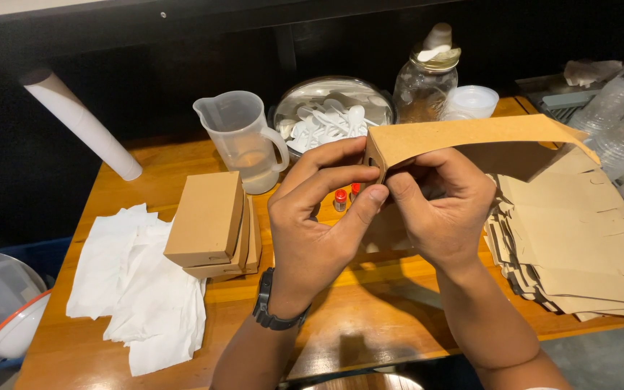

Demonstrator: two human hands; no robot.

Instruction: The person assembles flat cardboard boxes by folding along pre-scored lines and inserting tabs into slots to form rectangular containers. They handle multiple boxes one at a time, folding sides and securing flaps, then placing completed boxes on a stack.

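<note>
Hands: both are pinching the left end of a brown card blank (464,137), fingers curled shut on its corner fold; left hand (319,217) is wearing a black watch, right hand (442,209) is gripping from behind.
Blank: being held above the counter (370,318); its long axis is running left to right, the free end pointing right and drooping slightly.
Boxes: two folded brown boxes (211,224) are lying stacked left of the hands, plain, no labels showing.
Flat stack: more brown blanks (579,245) are lying piled at the right.
Napkins: white napkins (139,282) are lying at the left edge.
Behind: a clear jug (243,141), a bowl of white spoons (330,115) and a glass jar (427,79) are standing at the back.
</note>
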